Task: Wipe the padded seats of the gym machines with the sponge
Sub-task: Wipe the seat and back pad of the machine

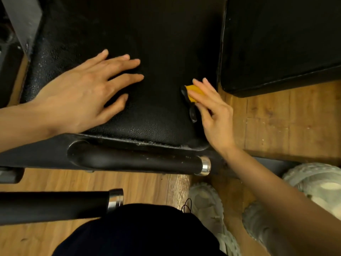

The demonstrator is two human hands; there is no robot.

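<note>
We've got the left hand (86,93) flat and spread on the seat (162,43), right hand (212,111) pinching the sponge (193,92) at the seat's edge, where it could slide off the side.

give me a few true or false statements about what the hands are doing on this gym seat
1. The right hand holds a yellow sponge. True.
2. The left hand grips the sponge. False: it lies flat and open on the padded seat.
3. The sponge is at the seat's right edge. True.
4. The sponge lies on the wooden floor. False: it is pressed against the seat.
5. The seat is red. False: it is black.
</note>
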